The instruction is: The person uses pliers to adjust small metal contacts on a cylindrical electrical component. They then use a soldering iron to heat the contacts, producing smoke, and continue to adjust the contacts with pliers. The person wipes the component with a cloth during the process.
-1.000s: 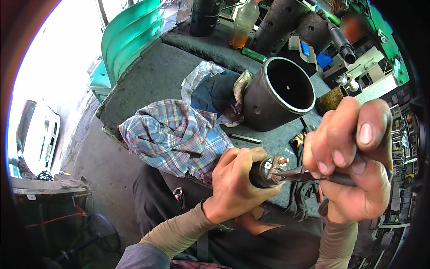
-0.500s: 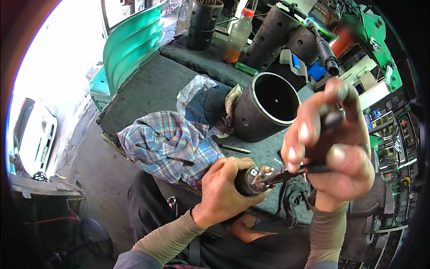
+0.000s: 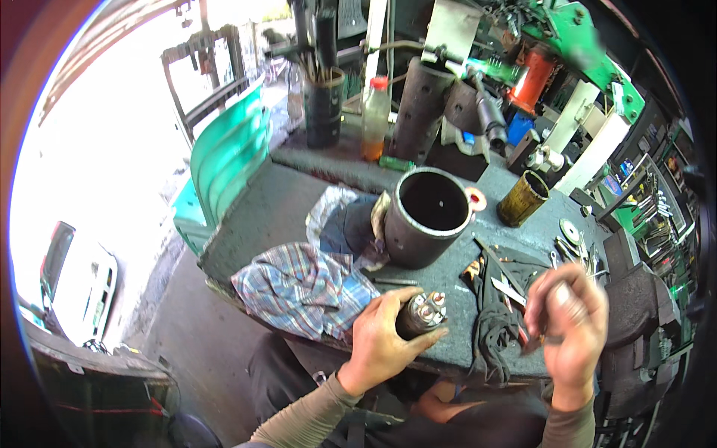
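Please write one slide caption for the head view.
Left hand grips a dark cylindrical part near a plaid cloth; the right hand hovers apart.

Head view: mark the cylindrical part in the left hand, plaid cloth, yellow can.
Cylindrical part (image 3: 424, 313), head view: on its studded end.
Plaid cloth (image 3: 297, 287), head view: middle of its crumpled folds.
Yellow can (image 3: 521, 203), head view: outer side wall.
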A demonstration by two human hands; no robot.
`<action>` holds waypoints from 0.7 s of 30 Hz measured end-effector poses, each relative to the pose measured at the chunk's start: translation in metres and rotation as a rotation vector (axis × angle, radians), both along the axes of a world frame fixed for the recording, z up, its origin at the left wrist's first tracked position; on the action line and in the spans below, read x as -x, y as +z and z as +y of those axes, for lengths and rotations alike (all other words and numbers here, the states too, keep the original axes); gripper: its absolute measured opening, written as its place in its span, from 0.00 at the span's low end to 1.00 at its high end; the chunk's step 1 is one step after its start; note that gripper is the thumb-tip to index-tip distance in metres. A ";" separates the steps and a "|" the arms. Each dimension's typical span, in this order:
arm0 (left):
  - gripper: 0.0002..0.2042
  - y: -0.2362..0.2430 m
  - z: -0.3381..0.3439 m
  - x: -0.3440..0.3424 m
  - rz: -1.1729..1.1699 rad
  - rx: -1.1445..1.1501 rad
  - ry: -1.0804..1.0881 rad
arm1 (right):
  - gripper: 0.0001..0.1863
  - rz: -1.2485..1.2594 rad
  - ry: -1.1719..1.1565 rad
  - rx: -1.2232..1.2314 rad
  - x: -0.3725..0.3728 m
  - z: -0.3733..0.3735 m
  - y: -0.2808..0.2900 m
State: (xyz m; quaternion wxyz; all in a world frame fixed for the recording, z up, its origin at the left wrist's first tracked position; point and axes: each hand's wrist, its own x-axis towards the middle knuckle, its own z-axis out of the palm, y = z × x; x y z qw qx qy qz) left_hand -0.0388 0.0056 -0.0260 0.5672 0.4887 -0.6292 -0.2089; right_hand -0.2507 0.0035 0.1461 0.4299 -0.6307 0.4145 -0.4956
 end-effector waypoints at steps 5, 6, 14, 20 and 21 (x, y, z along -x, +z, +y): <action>0.44 0.015 0.005 -0.017 -0.117 -0.156 -0.112 | 0.07 0.575 0.038 0.179 0.021 0.043 -0.031; 0.45 0.019 0.004 -0.018 -0.113 -0.095 -0.112 | 0.05 0.635 -0.024 0.244 0.016 0.046 -0.033; 0.35 0.060 0.003 -0.047 0.316 0.119 -0.062 | 0.06 0.674 -0.051 0.482 0.036 0.033 -0.054; 0.15 0.102 -0.058 -0.073 0.272 0.169 0.025 | 0.06 0.586 -0.235 0.506 0.046 0.009 -0.058; 0.13 0.118 -0.072 -0.077 0.253 0.187 0.017 | 0.07 0.630 -0.256 0.532 0.044 0.005 -0.059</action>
